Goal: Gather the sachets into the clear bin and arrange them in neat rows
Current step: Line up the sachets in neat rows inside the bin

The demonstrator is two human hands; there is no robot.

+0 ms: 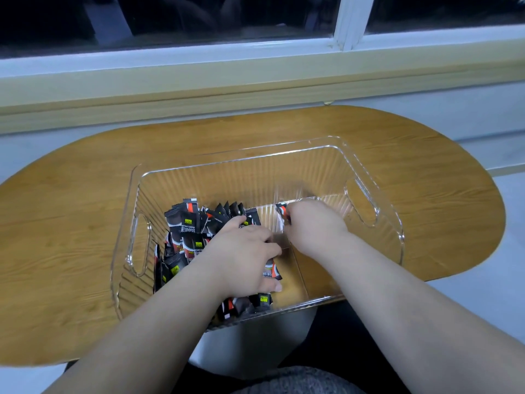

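Note:
A clear ribbed bin (366,166) with cut-out handles stands on the wooden table. Several black sachets (184,226) with orange and yellow marks fill its left half, some upright, some lying loose. My left hand (241,260) reaches into the pile with fingers curled round a sachet (273,271) at the bin's middle. My right hand (309,226) is inside the bin to the right of the pile and pinches one sachet (281,211) near the far side. The right part of the bin floor is bare.
The oval wooden table (71,211) sits against a wall under a window sill (199,83). The bin overhangs the table's near edge slightly. A grey garment (298,379) shows at the bottom.

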